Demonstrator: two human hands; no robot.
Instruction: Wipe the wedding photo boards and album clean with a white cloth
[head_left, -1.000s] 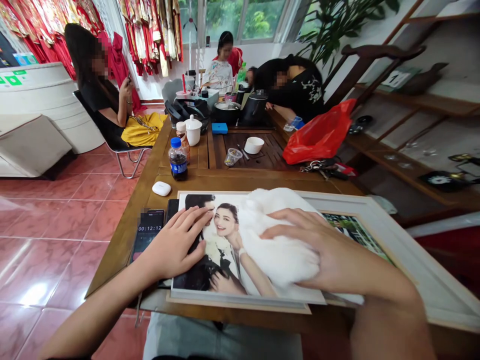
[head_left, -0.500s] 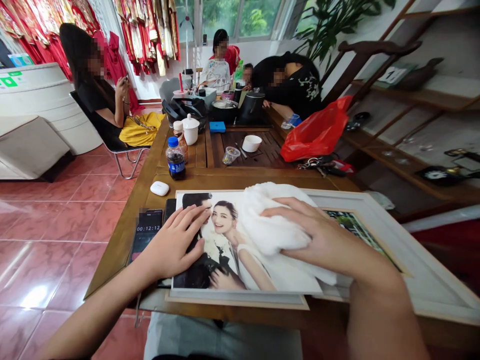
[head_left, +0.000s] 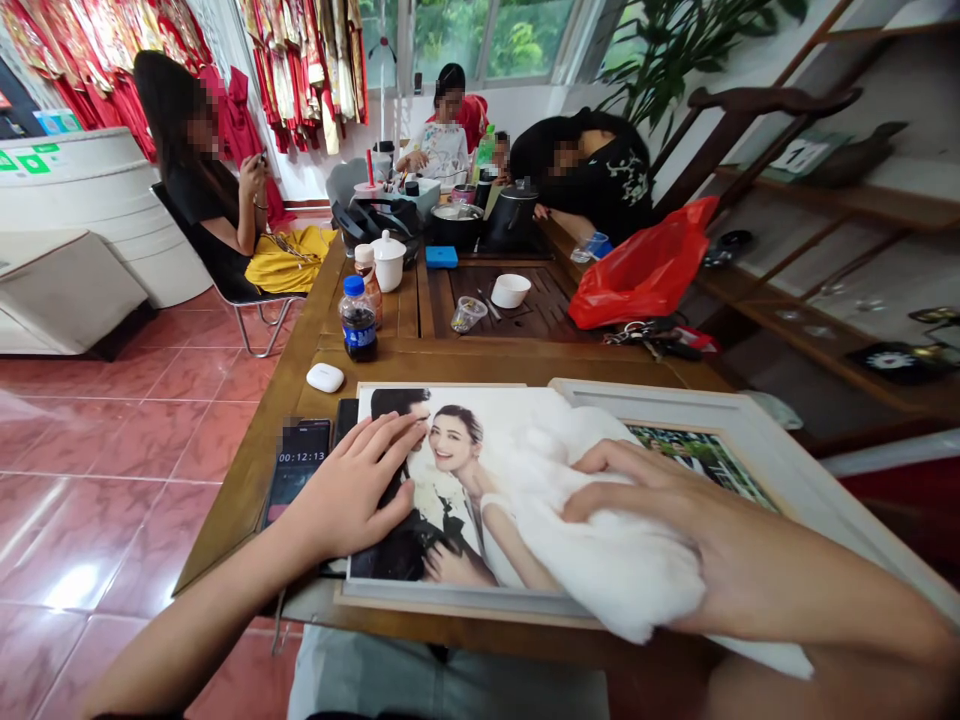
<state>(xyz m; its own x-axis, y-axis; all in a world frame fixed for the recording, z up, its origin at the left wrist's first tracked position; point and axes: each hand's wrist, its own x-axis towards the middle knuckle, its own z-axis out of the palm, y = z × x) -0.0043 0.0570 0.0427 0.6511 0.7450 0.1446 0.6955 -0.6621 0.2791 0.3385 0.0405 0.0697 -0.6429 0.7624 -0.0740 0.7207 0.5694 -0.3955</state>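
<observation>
A large wedding photo print lies on the near end of a wooden table. My left hand rests flat on the print's left side, fingers stretched out. My right hand presses a white fluffy cloth onto the print's lower right part, fingers curved over the cloth. A white picture frame lies under and to the right of the print.
A phone showing a timer and a white earbud case lie at the left. A cola bottle, teapot, white bowl and red plastic bag stand farther back. Several people sit at the far end.
My right hand has dragged the white cloth down and to the right across the print, toward me. The left hand has stayed put.
</observation>
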